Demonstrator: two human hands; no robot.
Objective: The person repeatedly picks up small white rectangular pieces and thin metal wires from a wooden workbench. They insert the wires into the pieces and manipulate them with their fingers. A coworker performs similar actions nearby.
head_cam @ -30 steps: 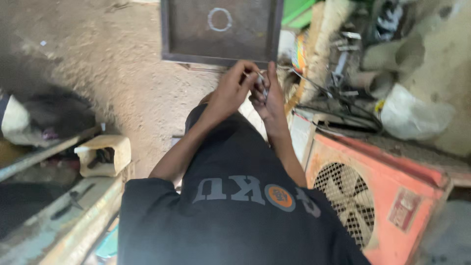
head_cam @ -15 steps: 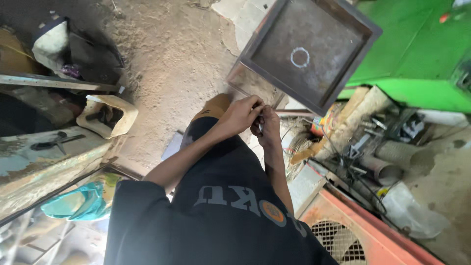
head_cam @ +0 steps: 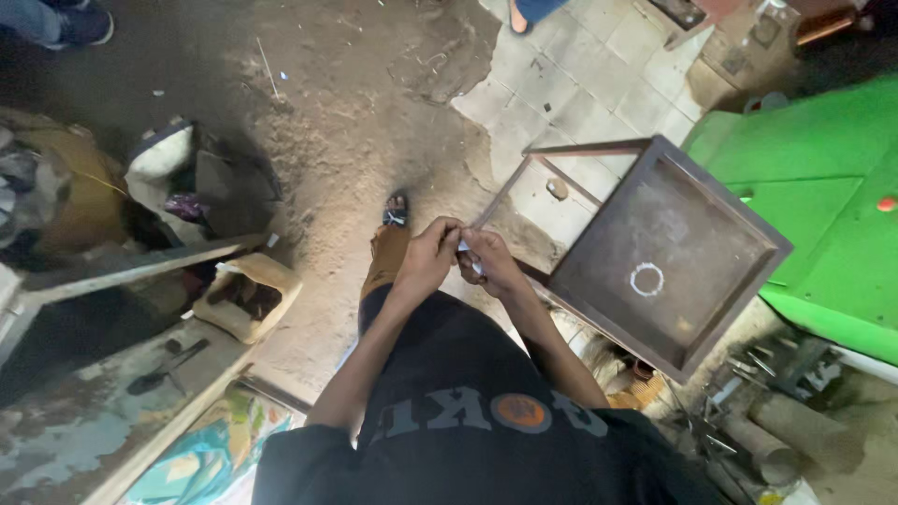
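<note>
I stand over a dirt and tile floor, with both hands raised together in front of my black shirt. My left hand (head_cam: 427,257) and my right hand (head_cam: 490,262) pinch a small white object (head_cam: 468,251) between their fingertips; what kind of thing it is I cannot make out. Just right of my hands lies a dark metal square tray-like frame (head_cam: 580,313) on legs, with a white chalk circle (head_cam: 646,280) drawn on its plate. My sandalled foot (head_cam: 391,234) shows below my hands.
A green machine surface (head_cam: 823,206) fills the right side. Metal scraps and pipes (head_cam: 758,411) lie at lower right. At left are a cluttered workbench (head_cam: 103,393), a cut plastic jug (head_cam: 248,295) and bags (head_cam: 168,178). Other people's feet (head_cam: 65,23) show at the top.
The view has swung: the metal frame moved from the top toward the right, and the orange fan unit left the view. My hands stay together on the small object.
</note>
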